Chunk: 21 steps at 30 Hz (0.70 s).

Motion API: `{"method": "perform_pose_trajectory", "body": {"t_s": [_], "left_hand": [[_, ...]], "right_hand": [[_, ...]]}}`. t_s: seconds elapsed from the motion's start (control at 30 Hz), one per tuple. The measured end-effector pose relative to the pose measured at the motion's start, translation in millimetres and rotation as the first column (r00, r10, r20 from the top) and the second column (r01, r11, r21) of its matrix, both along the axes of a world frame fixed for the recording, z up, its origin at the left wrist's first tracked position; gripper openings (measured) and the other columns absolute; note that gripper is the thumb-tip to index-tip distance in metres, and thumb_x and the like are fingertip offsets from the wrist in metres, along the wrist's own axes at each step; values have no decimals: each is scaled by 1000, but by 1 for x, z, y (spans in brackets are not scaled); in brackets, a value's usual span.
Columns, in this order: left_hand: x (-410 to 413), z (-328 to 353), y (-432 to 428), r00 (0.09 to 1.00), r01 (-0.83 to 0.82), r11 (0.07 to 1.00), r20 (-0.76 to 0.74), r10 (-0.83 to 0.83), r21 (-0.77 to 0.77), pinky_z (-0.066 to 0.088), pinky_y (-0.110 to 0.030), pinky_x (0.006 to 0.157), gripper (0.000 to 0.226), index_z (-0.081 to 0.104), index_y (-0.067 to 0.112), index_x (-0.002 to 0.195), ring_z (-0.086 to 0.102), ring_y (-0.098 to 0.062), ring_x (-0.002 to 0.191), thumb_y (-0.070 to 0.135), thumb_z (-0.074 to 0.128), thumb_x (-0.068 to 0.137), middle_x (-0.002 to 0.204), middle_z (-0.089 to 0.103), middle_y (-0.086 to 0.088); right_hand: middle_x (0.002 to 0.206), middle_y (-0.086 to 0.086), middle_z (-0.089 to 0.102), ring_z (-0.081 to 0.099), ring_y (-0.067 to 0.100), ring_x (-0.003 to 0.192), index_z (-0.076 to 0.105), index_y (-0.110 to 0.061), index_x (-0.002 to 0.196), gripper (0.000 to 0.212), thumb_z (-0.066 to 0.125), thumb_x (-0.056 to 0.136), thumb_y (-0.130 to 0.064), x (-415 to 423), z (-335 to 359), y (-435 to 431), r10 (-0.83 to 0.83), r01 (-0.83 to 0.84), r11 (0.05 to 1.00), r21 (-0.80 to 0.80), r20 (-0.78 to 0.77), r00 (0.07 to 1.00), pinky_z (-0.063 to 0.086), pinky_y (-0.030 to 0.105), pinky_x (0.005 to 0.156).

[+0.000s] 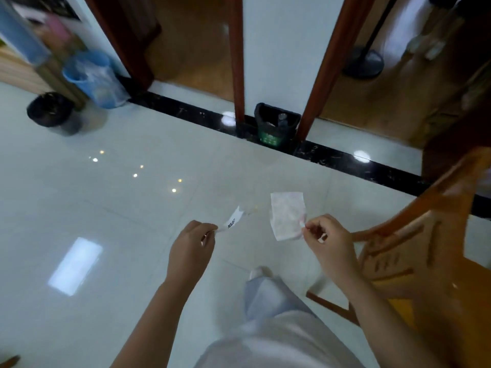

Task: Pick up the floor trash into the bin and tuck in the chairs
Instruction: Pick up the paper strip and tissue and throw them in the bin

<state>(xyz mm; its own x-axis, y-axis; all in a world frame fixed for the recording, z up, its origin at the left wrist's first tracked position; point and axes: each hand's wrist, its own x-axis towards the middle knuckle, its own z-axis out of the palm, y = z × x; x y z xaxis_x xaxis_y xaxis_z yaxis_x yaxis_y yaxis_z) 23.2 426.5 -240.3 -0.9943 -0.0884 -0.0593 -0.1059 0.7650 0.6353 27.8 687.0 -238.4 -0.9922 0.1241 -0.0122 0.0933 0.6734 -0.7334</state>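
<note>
My left hand (192, 247) pinches a narrow white paper strip (232, 221) with black print on it, held above the pale tiled floor. My right hand (328, 240) pinches the corner of a white, faintly pink wrapper (287, 215) that hangs beside it. A small dark bin (276, 126) with a green label stands ahead against the white wall between two red-brown door frames; a bottle and other trash show inside it. An orange wooden chair (414, 243) stands at my right, its back close to my right hand.
A black-lined bin (51, 111) and a blue bin (91, 78) stand at the far left. A black marble strip (345, 158) runs along the wall. A dark round stand base (364, 63) sits in the room beyond. My leg and foot (261, 288) are below my hands.
</note>
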Motion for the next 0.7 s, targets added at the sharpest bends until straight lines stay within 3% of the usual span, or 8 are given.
{"method": "perform_pose_trajectory", "body": {"t_s": [0.27, 0.53, 0.7], "left_hand": [[-140, 12, 1, 995, -59, 998, -85, 57, -21, 42, -24, 62, 13, 71, 10, 89, 54, -14, 67, 1, 64, 82, 78, 58, 2], [-297, -2, -31, 995, 2, 999, -102, -6, -32, 36, -12, 60, 13, 70, 9, 89, 53, -13, 67, 0, 65, 81, 79, 60, 0], [-408, -3, -36, 987, 128, 991, -98, -130, -24, 36, -10, 60, 13, 70, 9, 90, 53, -11, 68, 1, 64, 81, 80, 63, -1]], "right_hand": [[76, 2, 57, 53, 11, 66, 59, -8, 75, 8, 65, 80, -6, -166, -3, 2, 5, -4, 999, -43, 6, 1000, 38, 10, 59], [75, 3, 57, 53, 11, 66, 59, -7, 75, 8, 65, 80, -5, -291, -26, -16, -126, 127, 991, -26, 38, 991, 38, 7, 56], [72, 1, 57, 54, 9, 67, 59, -8, 71, 11, 65, 80, -6, -379, -33, -36, -230, 233, 972, -27, 79, 970, 38, 9, 58]]}}
